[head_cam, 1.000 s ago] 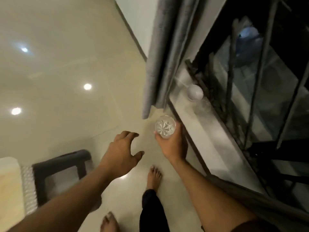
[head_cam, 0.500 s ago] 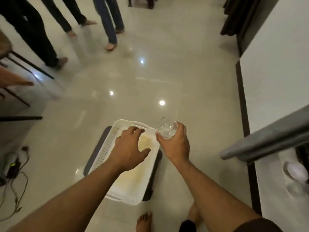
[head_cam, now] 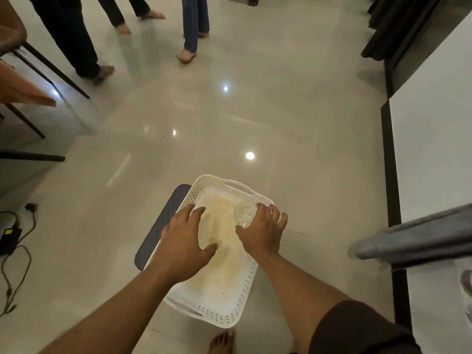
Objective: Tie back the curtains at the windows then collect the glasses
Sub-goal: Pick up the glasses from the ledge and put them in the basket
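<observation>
Glass (head_cam: 245,214) in right hand's (head_cam: 260,232) fingers (head_cam: 265,209)

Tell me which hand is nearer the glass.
Right. The right hand grips the glass over the white basket; the left hand hovers apart to its left, fingers spread.

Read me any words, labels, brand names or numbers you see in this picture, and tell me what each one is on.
None can be read.
Black power adapter on the floor at far left: a small pale label, too small and blurred to read.
White perforated plastic basket: no print visible.
Clear cut glass gripped by the right hand: no print visible.
Grey curtain: no print visible.
</observation>
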{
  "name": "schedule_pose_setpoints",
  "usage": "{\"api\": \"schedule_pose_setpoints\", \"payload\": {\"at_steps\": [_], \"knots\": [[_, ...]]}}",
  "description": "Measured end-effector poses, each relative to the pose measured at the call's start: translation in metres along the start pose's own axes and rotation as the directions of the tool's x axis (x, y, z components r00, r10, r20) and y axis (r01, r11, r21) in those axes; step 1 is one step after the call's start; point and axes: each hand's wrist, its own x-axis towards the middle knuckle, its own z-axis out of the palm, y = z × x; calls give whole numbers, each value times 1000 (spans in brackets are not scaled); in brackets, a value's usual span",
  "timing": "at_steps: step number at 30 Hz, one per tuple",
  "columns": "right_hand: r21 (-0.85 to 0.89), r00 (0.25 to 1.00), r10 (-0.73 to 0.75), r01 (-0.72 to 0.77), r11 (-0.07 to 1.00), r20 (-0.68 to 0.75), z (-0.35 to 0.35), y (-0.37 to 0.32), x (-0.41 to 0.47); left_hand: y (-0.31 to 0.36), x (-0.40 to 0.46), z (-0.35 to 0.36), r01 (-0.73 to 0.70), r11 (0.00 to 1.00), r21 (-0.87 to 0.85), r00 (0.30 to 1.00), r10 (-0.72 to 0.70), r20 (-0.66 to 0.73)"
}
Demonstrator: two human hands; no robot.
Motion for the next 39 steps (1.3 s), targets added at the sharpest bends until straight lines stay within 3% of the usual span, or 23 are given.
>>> {"api": "schedule_pose_setpoints", "payload": {"at_steps": [17, 25, 29, 34, 39], "knots": [[206, 979, -8, -35, 978, 205, 15, -6, -10, -8, -12, 26, 15, 998, -58, 1000, -15, 5], [175, 983, -85, 56, 983, 164, 14, -2, -17, -4, -10, 28, -15, 1000, -16, 999, 15, 45], [256, 993, -69, 43, 966, 92, -19, 18, -31, 27, -8, 33, -45, 999, 21, 995, 43, 94], [321, 983, 184, -172, 931, -9, -67, 133, -51, 112, 3, 68, -164, 986, 41, 973, 155, 171], [264, 871, 482, -444, 856, -96, -102, 309, -78, 227, 10, 142, -326, 945, -5, 901, 312, 301]]}}
